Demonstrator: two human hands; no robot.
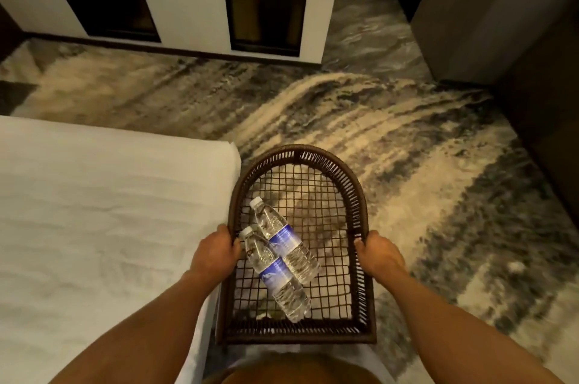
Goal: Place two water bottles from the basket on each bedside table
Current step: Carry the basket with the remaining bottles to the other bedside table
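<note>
Inside the basket point(357, 195) I see two water bottles point(283, 238) lying side by side, touching, caps toward far-left. Left hand point(216, 253) clamped on the left rim, right hand point(380, 253) on the right rim — basket held over patterned carpet point(438, 164), white bed point(103, 211) just left.

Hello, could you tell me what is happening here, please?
A person is carrying a brown wicker basket with both hands: the left hand grips its left rim and the right hand grips its right rim. Two water bottles lie on their sides in the basket, side by side, caps pointing away from the person. A bed with white linen is at the person's left, and patterned carpet lies ahead. No bedside table is in view, so these bottles are not yet placed.
</note>
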